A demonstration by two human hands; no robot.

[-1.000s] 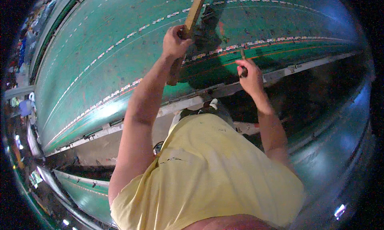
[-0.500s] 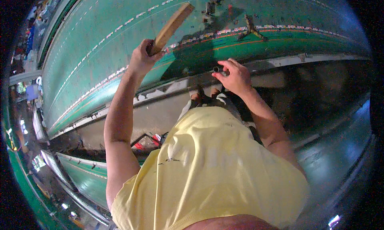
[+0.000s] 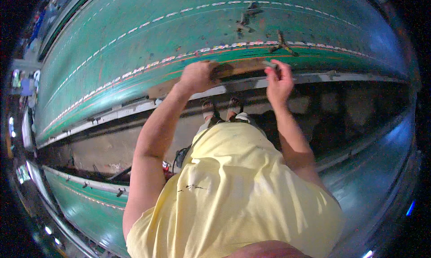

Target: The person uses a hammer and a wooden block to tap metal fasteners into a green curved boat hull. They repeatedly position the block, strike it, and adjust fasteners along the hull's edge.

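My left hand (image 3: 198, 76) is closed round a long wooden bar (image 3: 244, 68), blurred a little by motion. The bar lies lengthwise over the near edge of the long green table (image 3: 148, 42), roughly level with its metal rail. My right hand (image 3: 280, 82) is at the bar's right end, its thumb and fingers pinching a short grey tube (image 3: 271, 65). The tube's tip appears close to the bar's end; whether they touch I cannot tell. Beyond my right hand, a three-legged metal piece (image 3: 281, 45) lies on the green surface.
A pale metal rail (image 3: 121, 112) runs along the table's near edge. Farther back on the table lies a dark metal piece (image 3: 248, 16). A second green table (image 3: 85, 202) stands behind me at the left, with a narrow floor strip (image 3: 107, 145) between.
My left hand has lowered the wooden bar from a raised slant to nearly level along the table edge. My right hand, still with the tube, has shifted slightly right to the bar's end.
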